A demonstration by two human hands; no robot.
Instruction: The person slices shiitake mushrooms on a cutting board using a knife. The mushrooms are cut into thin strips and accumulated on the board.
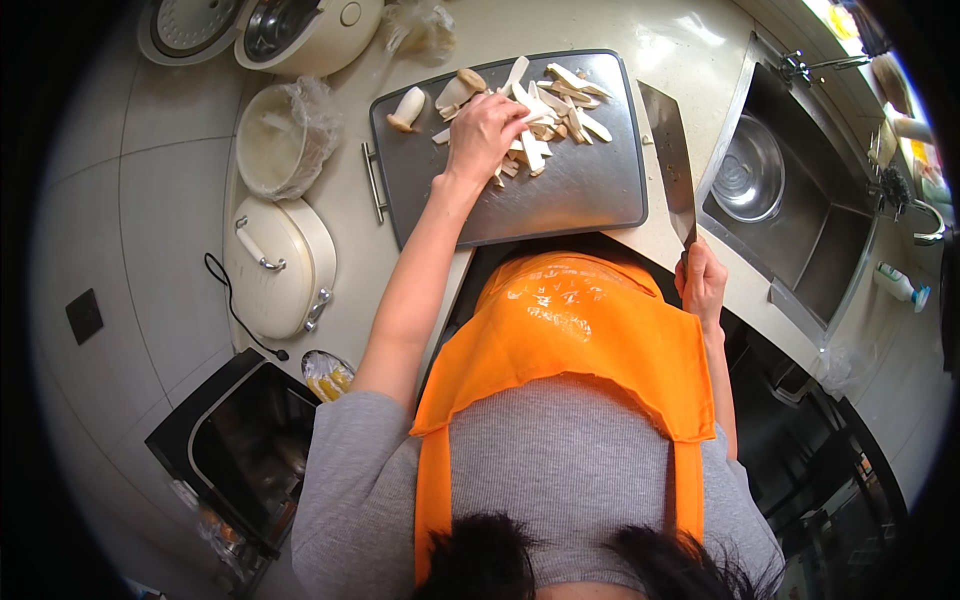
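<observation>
Sliced king oyster mushroom [532,150] lies in a loose pile on the upper part of a grey cutting board [577,195]. My left hand [486,135] rests over the left side of this pile, its fingertips closed on some pale slices. A whole king oyster mushroom [407,109] lies left of the hand, and a larger mushroom piece [460,88] sits just above the hand. Beyond the board's right edge, my right hand [701,281] grips the handle of a cleaver [669,146]. Its broad blade points away from me over the counter, with small bits stuck to it.
A sink [810,202] holding a metal bowl [748,169] is at the right. Left of the board are a plastic-covered tub [270,142], a cream lidded appliance [274,262] with a cord, and a cooker [330,34]. A plastic bag [420,30] lies behind the board.
</observation>
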